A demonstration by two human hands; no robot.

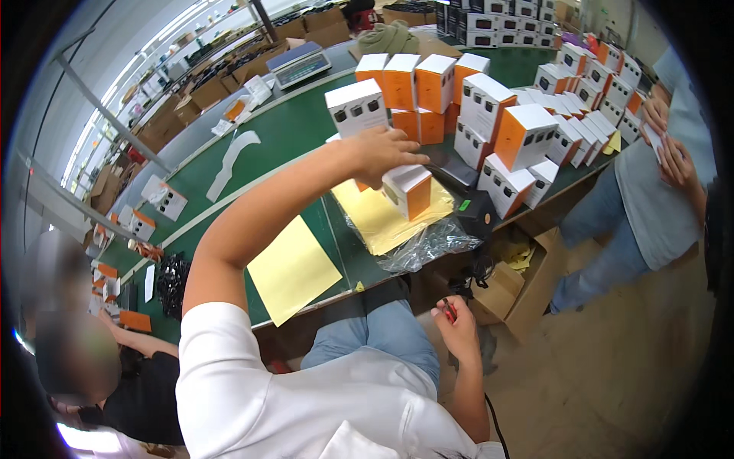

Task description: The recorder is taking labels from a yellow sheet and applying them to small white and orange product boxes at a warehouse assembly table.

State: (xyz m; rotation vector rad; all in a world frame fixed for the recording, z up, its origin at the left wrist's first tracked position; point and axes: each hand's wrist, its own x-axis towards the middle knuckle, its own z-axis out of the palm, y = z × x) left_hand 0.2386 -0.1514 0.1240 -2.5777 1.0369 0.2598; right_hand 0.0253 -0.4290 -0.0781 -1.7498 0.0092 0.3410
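My left hand [384, 155] reaches across the bench with fingers stretched out, at the back edge of a small white-and-orange box [409, 193]. Whether it touches this box is unclear. The box sits on a stack of yellow sheets [367, 220] partly wrapped in clear plastic. Right behind the hand stands a white box with dark product pictures [357, 107]. Low beside my right thigh, my right hand [459, 330] is closed around a small red-and-black handheld tool [450, 310], mostly hidden by the fingers.
A single yellow sheet [294, 269] overhangs the green bench [267, 164]. Stacked white-and-orange boxes [525, 138] fill the right side. A black device [475, 214] stands at the edge, above an open carton [527, 294]. One person works at left; another stands at right holding something white.
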